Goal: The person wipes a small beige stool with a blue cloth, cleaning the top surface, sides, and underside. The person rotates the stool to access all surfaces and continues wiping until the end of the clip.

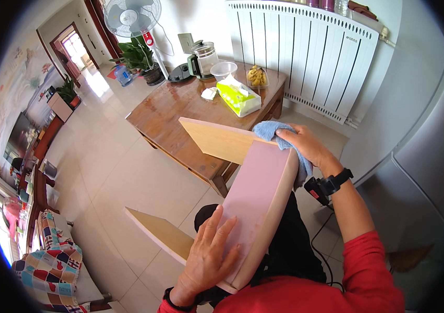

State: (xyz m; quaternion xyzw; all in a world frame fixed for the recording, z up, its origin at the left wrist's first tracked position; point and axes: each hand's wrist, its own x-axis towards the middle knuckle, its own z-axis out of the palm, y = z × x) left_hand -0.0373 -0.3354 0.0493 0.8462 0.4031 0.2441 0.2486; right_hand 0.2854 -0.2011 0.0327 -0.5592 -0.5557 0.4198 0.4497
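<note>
A U-shaped wooden piece (256, 188) rests across my lap, with a flat pink face and a pale rounded edge. Two light-wood side panels stick out from its ends toward the left. My left hand (209, 255) lies with fingers spread on the lower part of the pink face. At the far corner, my right hand (305, 141) grips a blue cloth (270, 129) that is pressed over the corner and hangs down the outer side. Part of the cloth is hidden under the fingers.
A brown wooden table (180, 125) stands ahead, carrying a yellow-green tissue pack (240, 99), a glass kettle (205, 57), a clear bowl (224, 70) and bananas (257, 76). Behind it is a white radiator (305, 52). A grey refrigerator (399, 125) stands close on the right. A black cable (315, 237) hangs near my right leg.
</note>
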